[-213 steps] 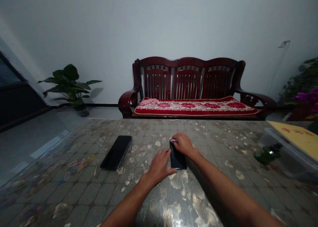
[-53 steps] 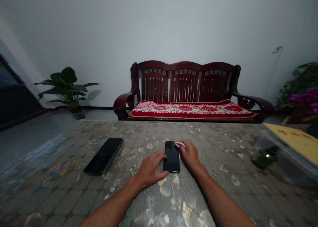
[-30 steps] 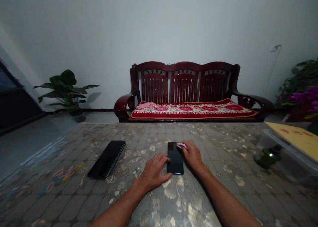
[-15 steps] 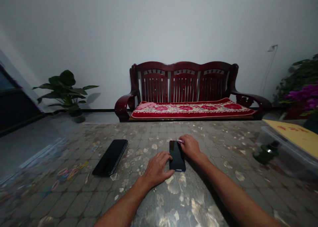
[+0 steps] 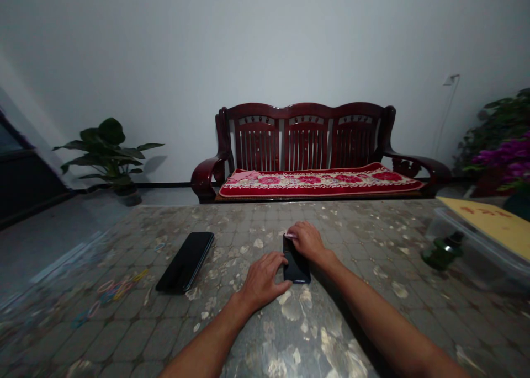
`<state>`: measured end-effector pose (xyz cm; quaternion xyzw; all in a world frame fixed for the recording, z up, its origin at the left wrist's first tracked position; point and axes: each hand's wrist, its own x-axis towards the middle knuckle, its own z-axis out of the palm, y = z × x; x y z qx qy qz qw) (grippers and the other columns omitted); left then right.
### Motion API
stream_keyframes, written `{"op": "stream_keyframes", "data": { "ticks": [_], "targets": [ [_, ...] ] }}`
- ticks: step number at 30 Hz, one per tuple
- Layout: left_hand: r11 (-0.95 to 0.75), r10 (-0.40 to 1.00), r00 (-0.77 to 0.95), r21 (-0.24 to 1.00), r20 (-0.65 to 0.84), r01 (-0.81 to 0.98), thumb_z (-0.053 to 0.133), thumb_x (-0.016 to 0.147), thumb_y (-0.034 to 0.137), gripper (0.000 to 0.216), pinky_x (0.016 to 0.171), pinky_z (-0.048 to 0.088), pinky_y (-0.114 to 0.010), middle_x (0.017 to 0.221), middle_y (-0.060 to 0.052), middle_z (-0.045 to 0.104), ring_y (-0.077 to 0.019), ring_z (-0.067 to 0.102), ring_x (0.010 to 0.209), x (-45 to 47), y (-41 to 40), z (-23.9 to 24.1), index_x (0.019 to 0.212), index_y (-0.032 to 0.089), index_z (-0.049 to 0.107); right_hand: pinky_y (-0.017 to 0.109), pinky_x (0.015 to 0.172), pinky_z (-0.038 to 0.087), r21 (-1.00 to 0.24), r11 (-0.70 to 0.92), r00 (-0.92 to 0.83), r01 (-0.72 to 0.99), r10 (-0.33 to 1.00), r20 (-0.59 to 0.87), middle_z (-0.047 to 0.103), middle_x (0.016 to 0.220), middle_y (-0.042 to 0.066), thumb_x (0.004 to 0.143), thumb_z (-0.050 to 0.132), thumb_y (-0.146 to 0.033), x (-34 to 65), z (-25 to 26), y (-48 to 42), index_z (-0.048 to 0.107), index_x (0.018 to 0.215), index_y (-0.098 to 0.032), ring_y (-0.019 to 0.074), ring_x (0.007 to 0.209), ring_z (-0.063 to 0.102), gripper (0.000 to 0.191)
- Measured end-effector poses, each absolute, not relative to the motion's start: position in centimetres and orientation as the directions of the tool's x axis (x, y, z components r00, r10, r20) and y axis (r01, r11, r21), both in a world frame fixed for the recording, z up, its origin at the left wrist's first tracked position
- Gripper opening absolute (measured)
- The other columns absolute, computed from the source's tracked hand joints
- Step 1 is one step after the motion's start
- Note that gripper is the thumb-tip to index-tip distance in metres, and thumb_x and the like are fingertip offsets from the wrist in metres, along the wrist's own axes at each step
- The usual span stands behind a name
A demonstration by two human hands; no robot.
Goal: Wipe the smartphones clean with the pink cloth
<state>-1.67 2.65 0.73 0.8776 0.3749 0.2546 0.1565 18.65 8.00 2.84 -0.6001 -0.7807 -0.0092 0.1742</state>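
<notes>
A black smartphone lies flat on the patterned tablecloth, screen up. At its left edge, my left hand holds it by the rim, with the thumb near the lower corner and the fingertips higher up. My right hand is closed over the phone's upper end. Between its fingers is a small, pale pink, thin thing, pressed to the top of the screen; its kind is too small to make out. The right hand covers the phone's upper right part.
A larger black phone-like slab lies to the left, near several coloured rubber bands. On the right are a green bottle and a clear plastic box with a yellow sheet on top. Beyond the table stands a wooden bench.
My right hand has slid left across the phone's top, carrying the pale pink thing from the upper right toward the upper left corner. My left hand stays at the phone's edge.
</notes>
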Motion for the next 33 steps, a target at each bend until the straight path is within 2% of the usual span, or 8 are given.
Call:
{"op": "stream_keyframes", "data": {
  "ticks": [4, 9, 15, 21, 27, 31, 33],
  "targets": [
    [-0.668, 0.740, 0.585, 0.464, 0.331, 0.582, 0.073, 0.074, 0.022, 0.033, 0.096, 0.051, -0.040, 0.118, -0.006, 0.068, -0.0270, 0.064, 0.111, -1.7, 2.6, 0.7, 0.105, 0.024, 0.062, 0.032, 0.084, 0.036, -0.185, 0.223, -0.172, 0.957, 0.951, 0.259, 0.070, 0.101, 0.010, 0.093, 0.052, -0.020, 18.2, 3.0, 8.1, 0.075, 0.099, -0.022, 0.0245, 0.099, 0.056, 0.024],
    [-0.672, 0.736, 0.596, 0.458, 0.323, 0.582, 0.073, 0.075, 0.023, 0.032, 0.097, 0.050, -0.039, 0.119, -0.006, 0.068, -0.0266, 0.064, 0.110, -1.7, 2.7, 0.6, 0.105, 0.023, 0.062, 0.030, 0.086, 0.036, -0.192, 0.339, -0.301, 0.921, 0.932, 0.203, 0.069, 0.103, 0.007, 0.094, 0.051, -0.020, 17.8, 3.1, 7.7, 0.074, 0.103, -0.024, 0.0216, 0.100, 0.056, 0.025],
    [-0.645, 0.760, 0.578, 0.457, 0.298, 0.612, 0.071, 0.077, 0.024, 0.030, 0.093, 0.050, -0.038, 0.112, -0.005, 0.069, -0.0257, 0.064, 0.105, -1.7, 2.6, 0.6, 0.106, 0.023, 0.062, 0.031, 0.086, 0.035, -0.179, 0.221, -0.187, 0.959, 0.964, 0.191, 0.070, 0.106, 0.009, 0.096, 0.050, -0.023, 17.8, 3.4, 7.7, 0.075, 0.104, -0.022, 0.0239, 0.104, 0.055, 0.027],
    [-0.671, 0.738, 0.595, 0.445, 0.319, 0.593, 0.070, 0.078, 0.024, 0.025, 0.089, 0.049, -0.035, 0.108, -0.003, 0.068, -0.0243, 0.064, 0.103, -1.7, 2.7, 0.4, 0.102, 0.024, 0.061, 0.029, 0.087, 0.035, -0.232, 0.338, -0.299, 0.912, 0.936, 0.186, 0.071, 0.103, 0.005, 0.095, 0.053, -0.024, 18.1, 2.9, 6.8, 0.076, 0.101, -0.025, 0.0214, 0.100, 0.057, 0.024],
    [-0.671, 0.739, 0.591, 0.417, 0.321, 0.613, 0.070, 0.079, 0.024, 0.026, 0.085, 0.048, -0.034, 0.102, -0.003, 0.067, -0.0239, 0.063, 0.098, -1.6, 2.6, 0.6, 0.103, 0.023, 0.061, 0.030, 0.085, 0.036, -0.221, 0.200, -0.157, 0.954, 0.967, 0.199, 0.072, 0.106, 0.008, 0.096, 0.052, -0.026, 18.5, 3.2, 6.6, 0.076, 0.105, -0.022, 0.0228, 0.101, 0.058, 0.025],
    [-0.686, 0.726, 0.598, 0.409, 0.339, 0.602, 0.070, 0.080, 0.024, 0.022, 0.083, 0.047, -0.032, 0.099, -0.002, 0.066, -0.0231, 0.063, 0.096, -1.7, 2.6, 0.5, 0.100, 0.023, 0.061, 0.029, 0.086, 0.036, -0.231, 0.323, -0.276, 0.918, 0.938, 0.212, 0.072, 0.103, 0.006, 0.095, 0.054, -0.026, 18.4, 2.8, 6.1, 0.075, 0.100, -0.023, 0.0212, 0.099, 0.058, 0.022],
    [-0.686, 0.726, 0.595, 0.409, 0.344, 0.601, 0.069, 0.080, 0.024, 0.022, 0.082, 0.047, -0.032, 0.098, -0.002, 0.066, -0.0226, 0.063, 0.094, -1.6, 2.6, 0.5, 0.100, 0.023, 0.061, 0.029, 0.085, 0.035, -0.227, 0.333, -0.285, 0.915, 0.933, 0.219, 0.072, 0.101, 0.006, 0.095, 0.054, -0.027, 18.6, 2.8, 6.1, 0.075, 0.099, -0.023, 0.0214, 0.099, 0.058, 0.021]
  ]
}}
